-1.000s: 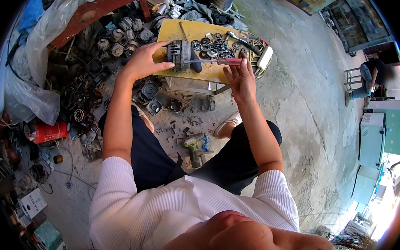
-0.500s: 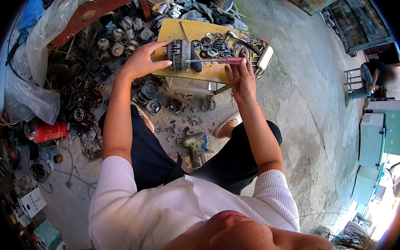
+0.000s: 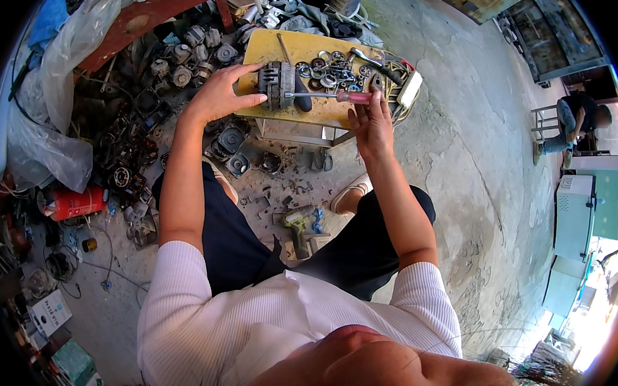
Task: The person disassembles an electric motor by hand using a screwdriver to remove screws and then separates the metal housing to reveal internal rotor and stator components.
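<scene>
A grey, ribbed cylindrical motor part [image 3: 277, 84], which looks like an alternator, stands at the left end of a small yellow table [image 3: 262, 45]. My left hand [image 3: 220, 95] grips its left side, thumb and fingers spread around it. In my right hand [image 3: 374, 123] is a screwdriver [image 3: 354, 97] with a translucent pinkish-red handle, held by the fingertips at the handle's end. Its shaft lies level, pointing left, and the tip meets the right side of the motor part. Behind the shaft lie several bearings and metal rings [image 3: 329, 70] and a ratchet wrench [image 3: 376, 65].
Used motor parts [image 3: 183, 60] are heaped on the floor at left, near a red cylinder [image 3: 76, 203]. Between my feet is a green cordless drill [image 3: 296, 233] among scraps. A white power strip [image 3: 410, 88] with cables hangs at the table's right end. Another person [image 3: 577, 123] sits far right.
My right hand and the screwdriver handle have shifted very slightly, with the fingers a little differently placed. My left hand and the motor part look the same.
</scene>
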Action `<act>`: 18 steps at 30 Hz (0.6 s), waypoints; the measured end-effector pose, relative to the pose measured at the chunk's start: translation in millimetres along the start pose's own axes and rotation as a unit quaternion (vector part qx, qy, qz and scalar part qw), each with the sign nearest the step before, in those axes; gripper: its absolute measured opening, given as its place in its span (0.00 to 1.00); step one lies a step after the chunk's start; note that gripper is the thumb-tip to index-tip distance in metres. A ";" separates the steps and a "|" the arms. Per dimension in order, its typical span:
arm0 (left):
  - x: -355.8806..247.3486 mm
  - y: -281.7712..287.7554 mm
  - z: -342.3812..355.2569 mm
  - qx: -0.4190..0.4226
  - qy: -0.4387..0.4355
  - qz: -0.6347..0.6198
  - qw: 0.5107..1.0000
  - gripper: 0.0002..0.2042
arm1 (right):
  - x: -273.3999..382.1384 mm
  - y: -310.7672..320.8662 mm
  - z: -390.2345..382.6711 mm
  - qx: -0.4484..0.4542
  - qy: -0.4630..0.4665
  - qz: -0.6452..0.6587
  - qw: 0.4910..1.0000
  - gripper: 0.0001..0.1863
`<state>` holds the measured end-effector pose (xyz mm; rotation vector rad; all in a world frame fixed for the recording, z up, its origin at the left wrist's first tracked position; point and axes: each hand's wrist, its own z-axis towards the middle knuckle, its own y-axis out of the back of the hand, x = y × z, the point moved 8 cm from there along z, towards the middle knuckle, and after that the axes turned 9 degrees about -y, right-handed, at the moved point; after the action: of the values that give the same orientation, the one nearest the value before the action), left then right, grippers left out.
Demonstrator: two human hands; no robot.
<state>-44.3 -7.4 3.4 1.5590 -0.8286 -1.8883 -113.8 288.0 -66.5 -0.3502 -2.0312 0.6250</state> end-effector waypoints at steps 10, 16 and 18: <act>-6.9 2.5 0.1 -0.011 -0.013 0.016 1.000 0.36 | 9.6 2.7 5.6 0.020 0.072 0.023 0.997 0.21; -7.1 3.5 -1.5 -0.010 -0.020 0.039 0.999 0.35 | 8.8 -8.1 -6.9 0.008 0.020 0.023 0.999 0.21; -8.3 3.7 -1.6 -0.008 -0.023 0.047 0.999 0.35 | 8.1 -2.8 -5.0 -0.012 0.014 0.005 1.000 0.20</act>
<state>-41.1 -3.8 11.2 1.4474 -0.8890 -1.8654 -113.5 291.0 -57.0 -0.3820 -2.0124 0.5994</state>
